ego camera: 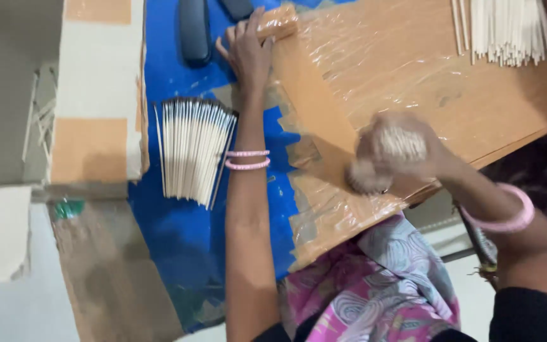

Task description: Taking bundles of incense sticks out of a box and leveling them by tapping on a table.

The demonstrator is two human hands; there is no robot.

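Note:
My left hand [248, 50] reaches forward and rests its fingers on a brown tape-wrapped block [278, 22] at the far edge of a plastic-covered wooden board [375, 69]. My right hand [394, 152], blurred by motion, is closed around a bundle of thin pale sticks [400, 142] held end-on over the board's near edge. A fanned bunch of thin white sticks [192, 149] lies on the blue sheet [178, 234] just left of my left forearm. Pink bangles sit on both wrists.
More pale sticks [508, 28] lie at the board's far right. Two dark oblong objects [194, 28] sit at the top of the blue sheet. A cardboard box [96, 88] with tape patches stands at left. Patterned pink cloth [375, 285] covers my lap.

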